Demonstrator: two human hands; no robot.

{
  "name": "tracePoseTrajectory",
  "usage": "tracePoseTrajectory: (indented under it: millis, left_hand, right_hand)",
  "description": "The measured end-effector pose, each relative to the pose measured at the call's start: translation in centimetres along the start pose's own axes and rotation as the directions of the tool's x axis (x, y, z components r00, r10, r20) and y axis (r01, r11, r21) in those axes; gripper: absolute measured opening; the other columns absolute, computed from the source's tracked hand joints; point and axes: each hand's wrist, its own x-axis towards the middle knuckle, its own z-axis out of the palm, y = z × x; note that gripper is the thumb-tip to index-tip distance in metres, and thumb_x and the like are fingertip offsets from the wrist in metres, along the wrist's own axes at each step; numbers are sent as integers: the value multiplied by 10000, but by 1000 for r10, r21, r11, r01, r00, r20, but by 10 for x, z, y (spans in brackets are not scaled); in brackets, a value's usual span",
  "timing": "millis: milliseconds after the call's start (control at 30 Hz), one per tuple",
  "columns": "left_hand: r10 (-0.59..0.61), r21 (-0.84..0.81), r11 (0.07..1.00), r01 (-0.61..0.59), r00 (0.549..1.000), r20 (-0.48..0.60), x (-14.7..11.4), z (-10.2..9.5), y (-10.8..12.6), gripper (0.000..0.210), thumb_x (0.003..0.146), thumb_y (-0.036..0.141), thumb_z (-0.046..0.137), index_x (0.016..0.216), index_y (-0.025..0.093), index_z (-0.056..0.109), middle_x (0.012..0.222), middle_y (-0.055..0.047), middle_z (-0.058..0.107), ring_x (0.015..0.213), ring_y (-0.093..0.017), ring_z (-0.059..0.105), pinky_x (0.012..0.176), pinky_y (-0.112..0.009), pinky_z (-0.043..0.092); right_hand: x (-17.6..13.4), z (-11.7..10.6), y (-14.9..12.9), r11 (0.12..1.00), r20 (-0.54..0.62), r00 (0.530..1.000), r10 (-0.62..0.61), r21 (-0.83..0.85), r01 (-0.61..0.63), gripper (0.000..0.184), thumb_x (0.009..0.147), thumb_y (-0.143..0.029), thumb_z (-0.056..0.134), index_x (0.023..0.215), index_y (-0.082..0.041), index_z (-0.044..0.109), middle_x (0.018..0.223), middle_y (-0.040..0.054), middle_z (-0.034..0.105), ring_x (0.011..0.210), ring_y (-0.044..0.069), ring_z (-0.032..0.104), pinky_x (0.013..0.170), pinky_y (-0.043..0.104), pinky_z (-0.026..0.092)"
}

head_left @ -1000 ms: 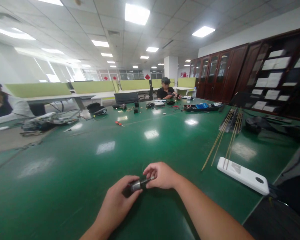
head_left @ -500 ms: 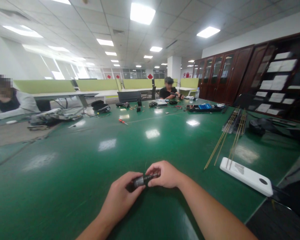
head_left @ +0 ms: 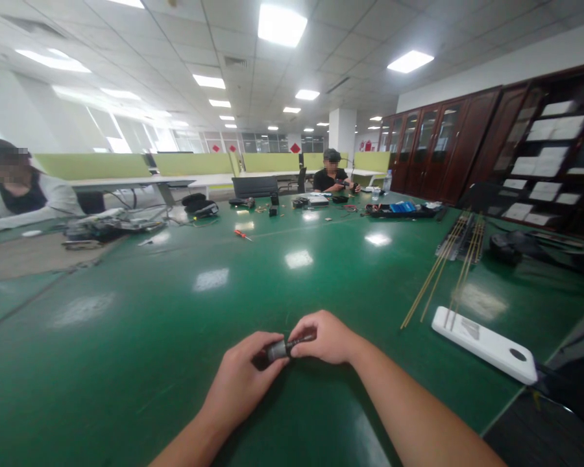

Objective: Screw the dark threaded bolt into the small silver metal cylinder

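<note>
A small dark cylinder with a grey metallic body (head_left: pixel 276 351) lies level just above or on the green table; I cannot tell which. My left hand (head_left: pixel 238 373) wraps thumb and fingers around its left part, hiding that end. From its right end runs a thin dark rod (head_left: pixel 302 340), pinched between the thumb and fingers of my right hand (head_left: pixel 324 338). What the right fingertips cover is partly hidden. The two hands are close together, their fingertips almost meeting.
To the right lie a white power-bank-like device (head_left: pixel 486 347) and thin brass-coloured rods (head_left: pixel 435 275). Farther off are a red screwdriver (head_left: pixel 242 234), a black tray with blue items (head_left: pixel 403 208) and assorted parts. Two people sit at the table (head_left: pixel 141 324), at far left and far side.
My right fingers have shifted slightly on the rod, and more of its thin length shows beside the grey body. The left hand keeps its hold. The whole view has shifted a little.
</note>
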Motion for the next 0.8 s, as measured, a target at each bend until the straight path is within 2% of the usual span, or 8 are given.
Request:
tracePoseTrajectory:
  millis: [233,533,800]
  left_hand:
    - [-15,-17,1000,15,1000,9,0,0,1,235,826,337,663,1040,245,696,984,-36,715,883,-217,671,786,-322,540]
    - [-15,-30,999,16,1000,13,-1,0,0,225,826,299,675,1048,270,692,1008,-12,710,917,-205,663,825,-321,529]
    - [-59,-70,996,58,998,-7,0,0,0,227,808,315,693,1031,269,704,982,-3,714,871,-188,668,764,-285,541]
  right_hand:
    - [-1,0,0,1000,-8,1000,11,9,-11,194,692,-234,779,871,-168,744,786,18,723,706,157,650,671,258,492]
    - [-1,3,-2,1000,-24,1000,11,5,-11,173,675,-238,794,813,-157,728,688,-7,671,609,121,573,570,225,423]
    - [-2,1,-3,1000,-36,999,19,-1,-19,168,678,-227,789,814,-160,717,701,-11,670,616,116,566,578,223,424]
